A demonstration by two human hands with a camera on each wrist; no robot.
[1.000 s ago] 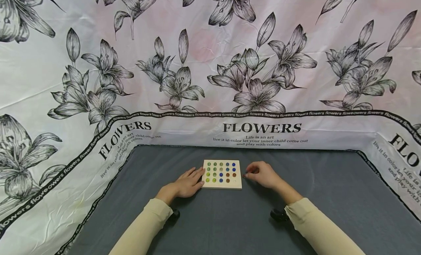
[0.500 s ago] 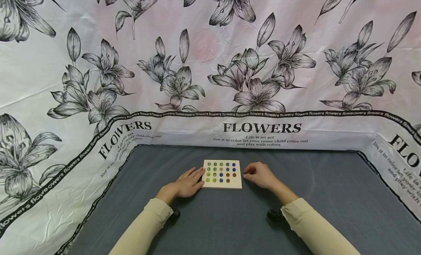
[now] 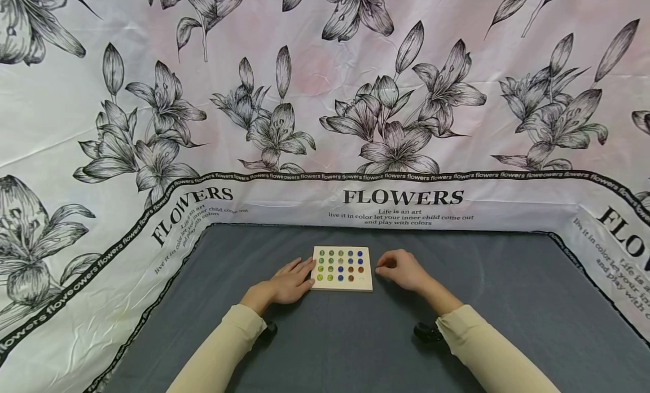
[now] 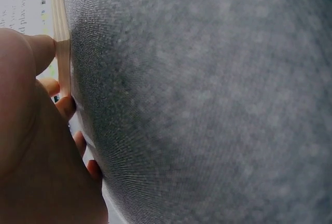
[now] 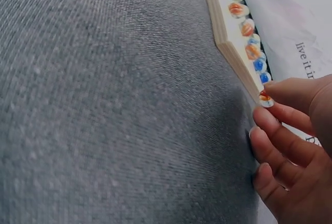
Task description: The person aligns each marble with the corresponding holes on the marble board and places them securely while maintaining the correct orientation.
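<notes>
A pale wooden board (image 3: 335, 286) lies on the dark grey cloth, holding rows of glass marbles: green ones (image 3: 331, 261) to the left, blue ones (image 3: 360, 254) and orange-brown ones (image 3: 360, 269) to the right. The front right hollow (image 3: 361, 278) has no marble in it. My left hand (image 3: 288, 282) rests at the board's left edge, fingers extended, thumb against its side. Just off the right edge, my right hand (image 3: 402, 270) pinches an orange-and-white marble (image 5: 266, 98) between thumb and index finger. In the head view the fingers hide that marble.
Dark grey cloth (image 3: 335, 348) covers the table around the board. Behind it and along both sides stands a white sheet (image 3: 284, 204) printed with flowers and lettering. A dark wrist device (image 3: 427, 332) shows under the right sleeve.
The right hand has shifted slightly left, and its fingertips have drawn closer together over the marble, which showed between them a second ago. The left hand and board stay put.
</notes>
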